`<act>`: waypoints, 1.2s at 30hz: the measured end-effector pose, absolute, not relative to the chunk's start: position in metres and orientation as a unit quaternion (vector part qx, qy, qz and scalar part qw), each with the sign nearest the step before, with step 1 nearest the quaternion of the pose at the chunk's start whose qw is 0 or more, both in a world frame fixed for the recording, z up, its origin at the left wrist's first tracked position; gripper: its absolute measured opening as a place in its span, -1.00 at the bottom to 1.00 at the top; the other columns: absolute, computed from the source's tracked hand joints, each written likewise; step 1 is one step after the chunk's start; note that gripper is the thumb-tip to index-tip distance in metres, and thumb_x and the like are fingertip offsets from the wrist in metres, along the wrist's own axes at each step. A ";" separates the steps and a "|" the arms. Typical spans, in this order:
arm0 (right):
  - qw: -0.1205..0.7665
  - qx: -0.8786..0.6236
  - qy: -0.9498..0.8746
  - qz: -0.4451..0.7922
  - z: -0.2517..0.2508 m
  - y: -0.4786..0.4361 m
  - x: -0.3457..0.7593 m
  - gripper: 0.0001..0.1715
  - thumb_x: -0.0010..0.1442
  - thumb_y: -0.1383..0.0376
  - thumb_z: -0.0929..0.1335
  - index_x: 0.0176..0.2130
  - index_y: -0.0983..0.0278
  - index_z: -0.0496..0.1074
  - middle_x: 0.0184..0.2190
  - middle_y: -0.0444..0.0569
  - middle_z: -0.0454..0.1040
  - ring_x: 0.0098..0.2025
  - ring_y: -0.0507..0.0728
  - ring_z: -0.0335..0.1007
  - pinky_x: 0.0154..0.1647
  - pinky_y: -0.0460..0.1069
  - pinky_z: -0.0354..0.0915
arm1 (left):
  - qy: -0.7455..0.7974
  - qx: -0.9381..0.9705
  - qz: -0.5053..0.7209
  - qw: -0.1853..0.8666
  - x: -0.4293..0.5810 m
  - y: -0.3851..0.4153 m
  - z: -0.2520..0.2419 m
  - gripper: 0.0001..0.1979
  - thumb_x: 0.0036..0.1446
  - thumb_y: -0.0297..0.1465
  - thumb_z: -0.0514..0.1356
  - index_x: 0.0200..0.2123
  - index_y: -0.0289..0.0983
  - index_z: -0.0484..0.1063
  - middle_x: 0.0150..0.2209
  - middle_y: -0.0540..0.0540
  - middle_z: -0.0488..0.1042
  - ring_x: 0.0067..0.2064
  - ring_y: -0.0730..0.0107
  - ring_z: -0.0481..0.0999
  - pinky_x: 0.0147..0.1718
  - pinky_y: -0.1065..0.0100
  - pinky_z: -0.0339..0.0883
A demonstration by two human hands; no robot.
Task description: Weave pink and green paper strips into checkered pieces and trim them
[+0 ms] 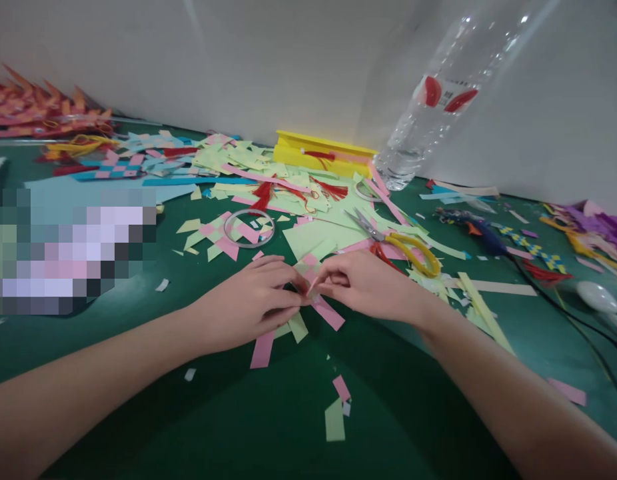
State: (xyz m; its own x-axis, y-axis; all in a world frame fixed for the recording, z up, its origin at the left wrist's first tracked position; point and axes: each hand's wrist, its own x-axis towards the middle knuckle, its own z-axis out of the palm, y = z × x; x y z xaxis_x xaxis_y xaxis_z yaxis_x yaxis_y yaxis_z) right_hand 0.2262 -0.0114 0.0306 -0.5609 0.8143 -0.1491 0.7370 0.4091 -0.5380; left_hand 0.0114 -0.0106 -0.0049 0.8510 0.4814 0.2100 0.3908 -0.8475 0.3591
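Left hand [261, 293], right hand [373, 283], both pinching woven paper [309, 265]; pink strip [329, 314] slanting nearward, rightward

The setting was recorded as a handicraft work area (home, classroom or workshop could not be told apart), with a green tabletop [228, 427] set against a plain pale wall [288, 67]. Evidence noted: paper offcuts [335, 421] scattered widely, scissors [390, 238], a pale ring resembling a tape roll [248, 245], red tassels [262, 195], and woven pink-and-green paper [330, 313]. A clear plastic bottle [446, 97] stood among the craft materials.
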 end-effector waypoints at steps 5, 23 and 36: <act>0.033 -0.485 -0.811 0.326 0.034 -0.011 0.224 -0.73 0.16 0.19 0.31 -0.40 0.29 0.52 -0.61 -0.17 0.31 -0.58 -0.05 0.05 -0.55 -0.07 -0.08 | 0.232 0.946 0.148 0.171 0.011 -0.011 -0.005 -0.75 0.27 -0.47 0.03 -0.14 -0.24 0.50 -0.09 -0.12 0.46 -0.04 0.26 0.35 0.00 0.12 0.17; 0.068 -0.488 -0.816 0.302 0.028 -0.017 0.221 -0.78 0.11 0.32 0.35 -0.26 0.21 0.60 -0.38 -0.09 0.60 -0.45 0.02 0.39 -0.47 -0.10 0.19 | 0.223 0.952 0.153 0.146 0.011 -0.010 -0.008 -0.75 0.26 -0.47 0.03 -0.12 -0.25 0.49 -0.10 -0.15 0.45 -0.04 0.24 0.36 -0.01 0.14 0.21; 0.041 -0.447 -0.866 0.219 0.028 -0.017 0.221 -0.81 0.15 0.33 0.32 -0.34 0.23 0.56 -0.47 -0.11 0.54 -0.47 0.01 0.30 -0.49 -0.08 0.05 | 0.228 0.956 0.142 0.113 0.011 -0.013 -0.008 -0.75 0.25 -0.48 0.04 -0.12 -0.27 0.48 -0.12 -0.14 0.42 -0.05 0.23 0.35 0.04 0.12 0.17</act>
State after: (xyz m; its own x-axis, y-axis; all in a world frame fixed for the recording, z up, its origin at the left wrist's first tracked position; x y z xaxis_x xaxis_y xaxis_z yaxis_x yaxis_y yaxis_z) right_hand 0.2209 -0.0175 0.0280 -0.5968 0.7926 -0.1248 0.7568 0.5044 -0.4157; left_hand 0.0113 -0.0131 -0.0080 0.8555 0.4688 0.2200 0.4043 -0.8701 0.2819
